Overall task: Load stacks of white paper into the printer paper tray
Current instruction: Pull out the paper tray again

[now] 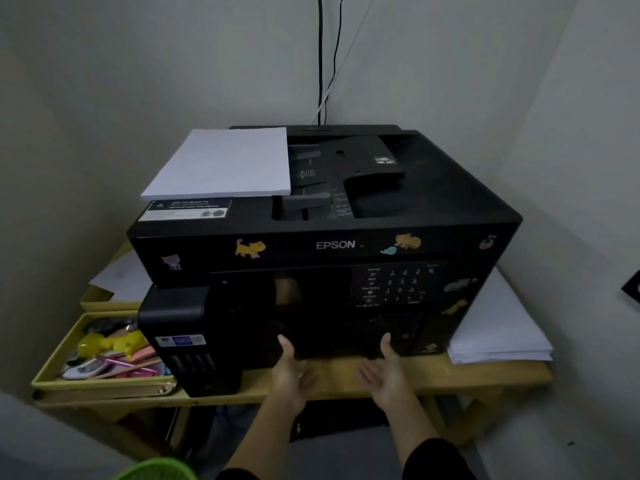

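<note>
A black Epson printer (329, 244) with animal stickers stands on a wooden table (485, 375). A stack of white paper (221, 164) lies flat on the printer's top left. Another pile of white paper (495, 327) rests on the table to the printer's right. My left hand (291, 372) and my right hand (388, 368) are palm-up at the printer's lower front, thumbs against the dark bottom panel where the tray front sits. Both hands hold nothing, fingers spread.
A yellow tray (52, 372) with pens and small items sits left of the printer, with loose sheets (121, 275) behind it. Cables (320, 64) run up the wall corner. A green basket rim (159, 471) shows at the bottom edge.
</note>
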A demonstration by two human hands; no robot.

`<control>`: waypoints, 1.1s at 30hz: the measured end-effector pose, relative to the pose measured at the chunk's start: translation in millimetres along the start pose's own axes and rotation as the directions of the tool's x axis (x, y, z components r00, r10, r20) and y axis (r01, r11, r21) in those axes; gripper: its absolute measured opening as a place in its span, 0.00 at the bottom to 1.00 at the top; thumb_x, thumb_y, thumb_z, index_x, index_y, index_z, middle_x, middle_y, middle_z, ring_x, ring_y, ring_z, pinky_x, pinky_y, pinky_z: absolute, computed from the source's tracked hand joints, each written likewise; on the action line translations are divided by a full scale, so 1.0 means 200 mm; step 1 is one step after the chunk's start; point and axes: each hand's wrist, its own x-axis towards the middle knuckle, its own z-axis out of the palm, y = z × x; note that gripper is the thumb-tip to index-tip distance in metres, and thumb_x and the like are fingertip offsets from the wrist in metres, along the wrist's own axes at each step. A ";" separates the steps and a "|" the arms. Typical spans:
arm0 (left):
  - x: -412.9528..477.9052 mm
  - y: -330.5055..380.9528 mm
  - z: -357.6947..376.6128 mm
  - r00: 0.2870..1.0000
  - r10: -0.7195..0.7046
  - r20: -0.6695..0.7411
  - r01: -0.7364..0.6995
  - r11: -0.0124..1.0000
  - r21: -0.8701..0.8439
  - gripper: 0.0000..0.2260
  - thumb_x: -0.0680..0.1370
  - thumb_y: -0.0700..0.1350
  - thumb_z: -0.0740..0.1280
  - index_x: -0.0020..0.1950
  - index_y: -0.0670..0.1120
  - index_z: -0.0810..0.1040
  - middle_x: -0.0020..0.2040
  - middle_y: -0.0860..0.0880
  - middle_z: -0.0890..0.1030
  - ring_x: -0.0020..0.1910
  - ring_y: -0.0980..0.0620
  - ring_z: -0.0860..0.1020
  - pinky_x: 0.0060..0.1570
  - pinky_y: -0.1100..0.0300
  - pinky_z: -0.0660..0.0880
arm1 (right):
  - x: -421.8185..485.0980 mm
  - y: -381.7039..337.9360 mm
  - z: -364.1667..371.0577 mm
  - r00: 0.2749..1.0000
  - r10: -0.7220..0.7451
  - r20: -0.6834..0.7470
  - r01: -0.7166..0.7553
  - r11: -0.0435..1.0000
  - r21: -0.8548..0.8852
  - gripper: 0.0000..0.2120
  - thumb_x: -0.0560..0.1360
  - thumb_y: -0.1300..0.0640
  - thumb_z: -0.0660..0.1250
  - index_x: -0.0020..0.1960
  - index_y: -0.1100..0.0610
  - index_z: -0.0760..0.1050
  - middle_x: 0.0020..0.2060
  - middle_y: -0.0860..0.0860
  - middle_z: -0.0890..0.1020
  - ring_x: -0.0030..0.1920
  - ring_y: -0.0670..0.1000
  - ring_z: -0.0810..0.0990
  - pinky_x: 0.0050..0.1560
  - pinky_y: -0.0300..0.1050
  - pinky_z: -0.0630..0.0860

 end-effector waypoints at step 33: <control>-0.07 -0.09 0.05 0.806 0.164 -0.569 0.175 0.852 0.493 0.52 0.63 0.67 0.72 0.74 0.40 0.55 0.71 0.37 0.61 0.67 0.37 0.66 0.67 0.46 0.66 | -0.02 0.13 0.18 0.676 -0.424 -0.603 0.061 0.847 -0.527 0.45 0.69 0.45 0.72 0.75 0.57 0.48 0.72 0.63 0.55 0.67 0.66 0.63 0.65 0.61 0.68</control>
